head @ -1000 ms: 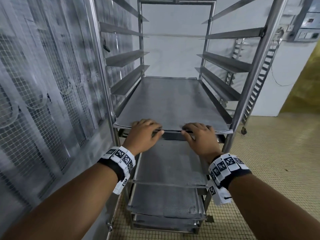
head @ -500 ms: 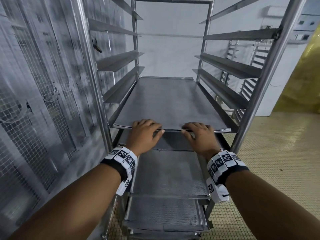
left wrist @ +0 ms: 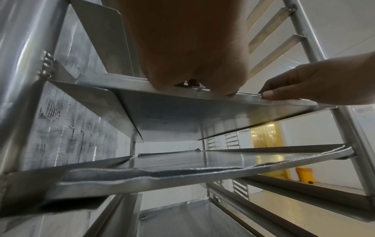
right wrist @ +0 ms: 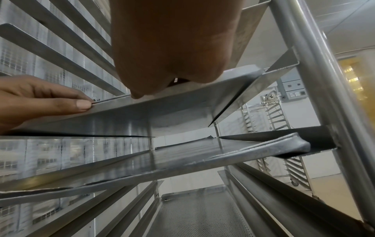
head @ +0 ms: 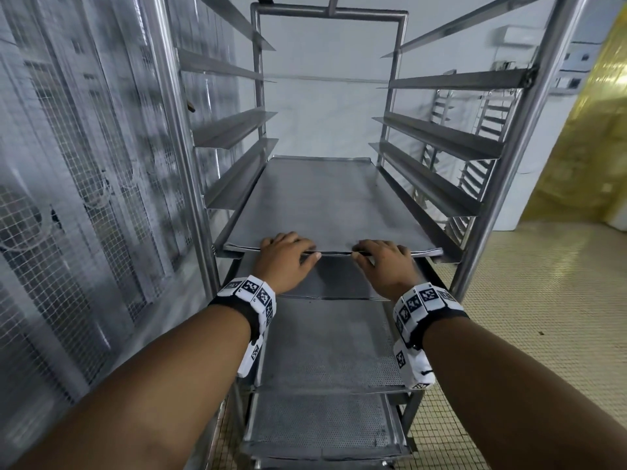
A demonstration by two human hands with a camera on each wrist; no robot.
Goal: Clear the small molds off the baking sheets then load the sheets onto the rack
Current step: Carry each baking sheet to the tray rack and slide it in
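Both hands on the sheet's (head: 325, 201) near lip, left hand (head: 283, 257) and right hand (head: 385, 266) pinching it so it sits level on the rack's (head: 529, 137) side rails.

light: bright, even | blur: left edge (motion) | wide-angle distortion at edges

Open slots lie between the empty side runners (head: 437, 144) above the top baking sheet (head: 325, 205). A narrow gap separates it from the sheet below (left wrist: 182, 162). The mesh panel (head: 84, 184) closes the left side; the rack upright (head: 509, 147) bounds the right.
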